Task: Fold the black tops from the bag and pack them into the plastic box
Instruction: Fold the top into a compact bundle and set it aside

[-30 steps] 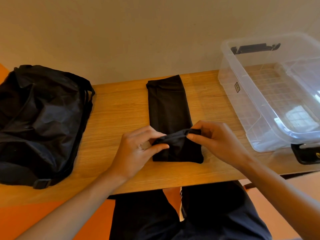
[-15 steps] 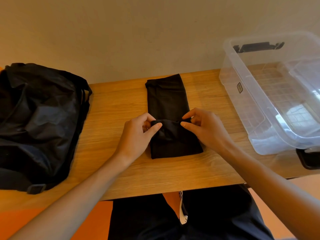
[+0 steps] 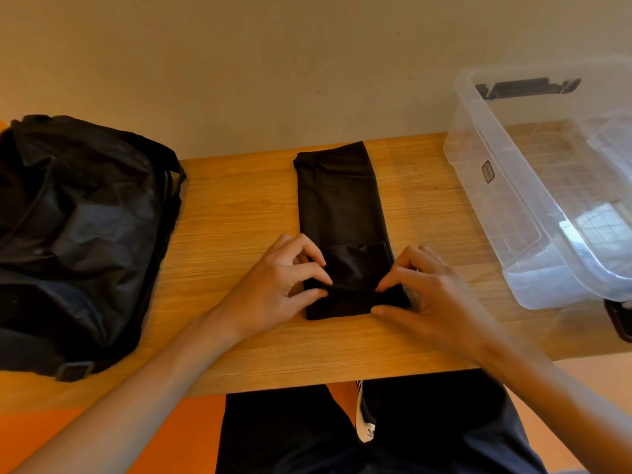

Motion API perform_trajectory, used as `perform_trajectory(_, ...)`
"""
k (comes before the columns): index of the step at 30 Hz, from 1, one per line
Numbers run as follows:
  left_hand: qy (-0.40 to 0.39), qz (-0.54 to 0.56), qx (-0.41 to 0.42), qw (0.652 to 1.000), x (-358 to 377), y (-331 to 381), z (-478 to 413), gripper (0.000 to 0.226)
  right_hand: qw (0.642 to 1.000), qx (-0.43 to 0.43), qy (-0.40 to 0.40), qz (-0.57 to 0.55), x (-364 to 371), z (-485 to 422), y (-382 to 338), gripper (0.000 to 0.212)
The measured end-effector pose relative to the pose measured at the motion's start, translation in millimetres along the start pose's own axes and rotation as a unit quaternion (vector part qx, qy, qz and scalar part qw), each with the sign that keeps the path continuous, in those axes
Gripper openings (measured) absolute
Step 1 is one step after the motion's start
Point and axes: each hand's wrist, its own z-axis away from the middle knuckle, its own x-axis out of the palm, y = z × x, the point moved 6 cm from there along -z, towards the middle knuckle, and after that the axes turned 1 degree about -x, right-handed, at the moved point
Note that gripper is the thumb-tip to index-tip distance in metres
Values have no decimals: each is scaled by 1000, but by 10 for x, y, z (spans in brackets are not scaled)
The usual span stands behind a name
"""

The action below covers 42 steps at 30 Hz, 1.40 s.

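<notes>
Logging what I see through the head camera, item by item.

Wooden table [image 3: 239, 206]: light grain, running the width of the view against a plain wall; it carries everything below.

Black bag [image 3: 75, 234]: soft, crumpled fabric with a strap and buckle, at the left end of the table, well apart from the hands.

Clear plastic box [image 3: 506, 186]: lidless, at the right end, with nothing inside that I can make out. I count one black latch [image 3: 528, 87] on its far rim and another [image 3: 619, 316] at its near corner.

Black top [image 3: 338, 200]: the task piece, lying flat mid-table between bag and box as a long narrow strip running away from me. Its near end is doubled over into a short thick band.

Left hand [image 3: 273, 289]: thumb and curled fingers pinching the band's left edge.

Right hand [image 3: 431, 295]: thumb and forefinger pinching the band's right edge, the other fingers curled on the table just beside it.

Small dark label [image 3: 487, 171]: stuck on the box's left wall; I cannot read it.
</notes>
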Motion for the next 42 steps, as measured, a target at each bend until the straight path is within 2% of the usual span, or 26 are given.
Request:
perform_trajectory(4, 54, 40, -59, 996, -50, -6, -71, 9, 999, 10, 4, -35, 3, -35, -18, 22)
perform_trajectory(8, 44, 86, -155, 983, 1, -87, -153, 11, 995, 49, 12, -82, -12, -54, -11, 22)
perform_trajectory(12, 47, 57, -200, 977, 41, -146, -199, 16, 988, 106, -5, -110, 3, -96, 39, 10)
perform_trajectory(14, 61, 33, -206, 976, 41, -148, -199, 21, 987, 119, 8, -110, -37, -143, 36, 15)
perform_trajectory(17, 73, -18, -195, 978, 40, -135, -209, 31, 982, 146, 82, -82, -117, -287, 102, 27)
perform_trajectory(21, 77, -52, -184, 978, 72, -123, -240, 35, 977, 195, 91, -9, -48, -498, 210, 38)
perform_trajectory(26, 84, 7, -176, 981, 65, -144, -264, 33, 973, 213, 88, -1, -27, -536, 253, 20)
perform_trajectory(28, 92, 46, -180, 978, 31, -155, -247, 42, 974, 210, 88, -6, -30, -502, 271, 19)
perform_trajectory(30, 64, 56, -201, 976, 12, -186, -243, 63, 974, 211, 82, -6, -32, -468, 293, 24)
perform_trajectory(32, -5, 50, -225, 973, 11, -231, -257, 78, 973, 217, 71, -8, -33, -461, 318, 27)
perform_trajectory(36, -120, 127, -201, 964, -67, -310, -254, 104, 976, 213, 50, -20, -60, -516, 321, 16)
perform_trajectory(39, -197, 124, -178, 956, -80, -294, -211, 102, 977, 203, 45, -38, -69, -517, 318, 13)
perform_trajectory(42, -183, 89, -168, 964, -62, -265, -242, 90, 980, 191, 43, -34, -51, -504, 315, 14)
